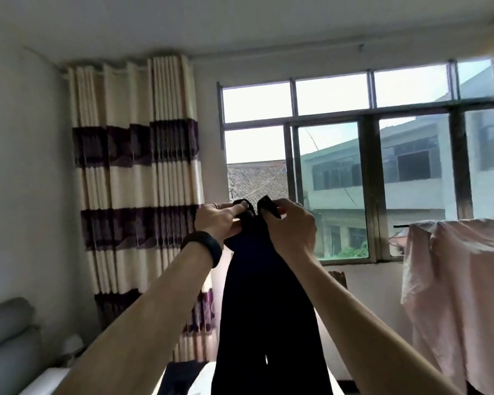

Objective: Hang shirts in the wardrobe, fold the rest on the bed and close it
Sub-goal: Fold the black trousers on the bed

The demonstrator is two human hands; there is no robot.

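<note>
A dark navy garment (265, 303) hangs long and narrow in front of me, held up at chest height before the window. My left hand (220, 220) pinches its top edge at a thin strap or loop on the left side. My right hand (290, 223) grips the top edge on the right, fingers curled over a dark flap. The garment's lower end drops down to the bed (54, 377) at the bottom of the view. A black band sits on my left wrist. No wardrobe is in view.
A pale pink cloth (457, 295) hangs over a rack at the right. A striped cream and purple curtain (137, 178) covers the left of the window (340, 172). A grey padded headboard (6, 334) stands at the lower left. More dark cloth (183, 377) lies on the bed.
</note>
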